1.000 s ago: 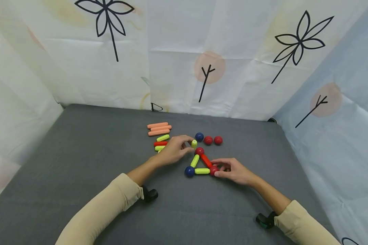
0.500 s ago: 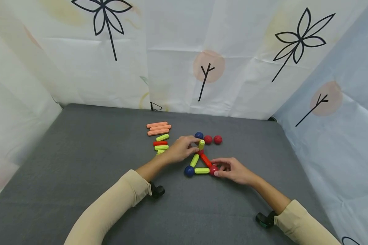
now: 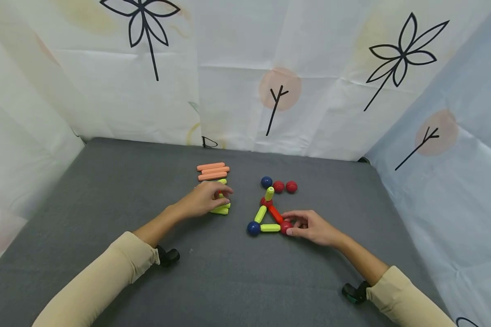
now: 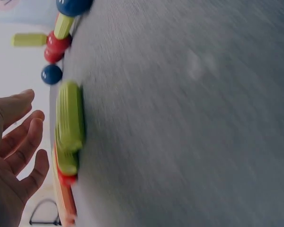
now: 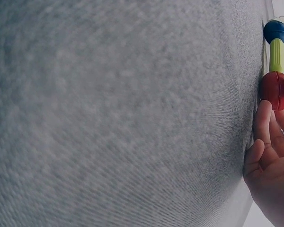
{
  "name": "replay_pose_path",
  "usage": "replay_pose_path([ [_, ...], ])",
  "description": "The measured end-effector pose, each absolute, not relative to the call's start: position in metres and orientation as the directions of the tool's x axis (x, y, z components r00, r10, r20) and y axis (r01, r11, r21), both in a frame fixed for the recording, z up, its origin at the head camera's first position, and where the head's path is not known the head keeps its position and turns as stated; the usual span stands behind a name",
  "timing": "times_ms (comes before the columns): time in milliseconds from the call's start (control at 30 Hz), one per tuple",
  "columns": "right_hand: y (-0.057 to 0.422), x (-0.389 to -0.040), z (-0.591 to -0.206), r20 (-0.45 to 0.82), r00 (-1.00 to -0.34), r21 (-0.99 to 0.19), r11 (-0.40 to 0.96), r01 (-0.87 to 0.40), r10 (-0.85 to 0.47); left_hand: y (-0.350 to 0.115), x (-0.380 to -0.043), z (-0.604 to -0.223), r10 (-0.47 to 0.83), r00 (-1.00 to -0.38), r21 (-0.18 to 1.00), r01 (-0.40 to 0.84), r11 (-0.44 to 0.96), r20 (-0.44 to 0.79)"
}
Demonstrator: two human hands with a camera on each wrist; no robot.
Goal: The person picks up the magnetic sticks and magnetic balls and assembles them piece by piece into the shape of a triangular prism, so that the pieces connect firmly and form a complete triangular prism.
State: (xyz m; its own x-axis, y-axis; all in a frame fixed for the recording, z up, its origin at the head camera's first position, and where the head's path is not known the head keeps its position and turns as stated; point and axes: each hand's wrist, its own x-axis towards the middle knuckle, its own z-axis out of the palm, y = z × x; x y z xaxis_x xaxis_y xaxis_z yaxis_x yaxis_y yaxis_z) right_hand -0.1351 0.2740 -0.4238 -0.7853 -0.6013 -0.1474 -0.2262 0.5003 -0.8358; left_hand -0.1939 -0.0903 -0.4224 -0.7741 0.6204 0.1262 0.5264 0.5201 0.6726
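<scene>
A flat triangle lies on the grey table, with a blue ball [image 3: 253,228] at its left corner and a red ball [image 3: 264,203] at its far corner. Two yellow-green rods and a red rod [image 3: 275,214] form its sides. From the far ball another yellow-green rod [image 3: 269,194] stands up. My right hand [image 3: 313,228] pinches the near-right red ball [image 5: 274,90] between thumb and fingers. My left hand [image 3: 202,200] holds nothing, its fingers loosely bent above the loose yellow-green rods [image 4: 70,116], partly hiding them.
Behind the triangle sit a loose blue ball [image 3: 266,182] and two loose red balls [image 3: 291,186]. Several orange rods [image 3: 212,175] lie beyond the left hand. A white patterned cloth [image 3: 237,109] hangs along the table's back edge.
My left hand set the yellow-green rod upright on the far red ball, let go, and moved left to the loose rods. My right hand has stayed on its red ball.
</scene>
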Motion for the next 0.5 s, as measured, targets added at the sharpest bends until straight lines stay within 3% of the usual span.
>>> replay_pose_path([
  [300,0.273,-0.135,-0.423,-0.161,-0.786,-0.836,0.506,-0.213,-0.596,-0.122,-0.183,-0.432,0.674,-0.729,0.625,0.584,0.518,0.122],
  [500,0.273,-0.135,-0.422,-0.167,-0.787,-0.835,0.51,-0.208,-0.594,-0.119,-0.171,-0.436,0.658,-0.747,0.472,0.616,0.63,0.096],
])
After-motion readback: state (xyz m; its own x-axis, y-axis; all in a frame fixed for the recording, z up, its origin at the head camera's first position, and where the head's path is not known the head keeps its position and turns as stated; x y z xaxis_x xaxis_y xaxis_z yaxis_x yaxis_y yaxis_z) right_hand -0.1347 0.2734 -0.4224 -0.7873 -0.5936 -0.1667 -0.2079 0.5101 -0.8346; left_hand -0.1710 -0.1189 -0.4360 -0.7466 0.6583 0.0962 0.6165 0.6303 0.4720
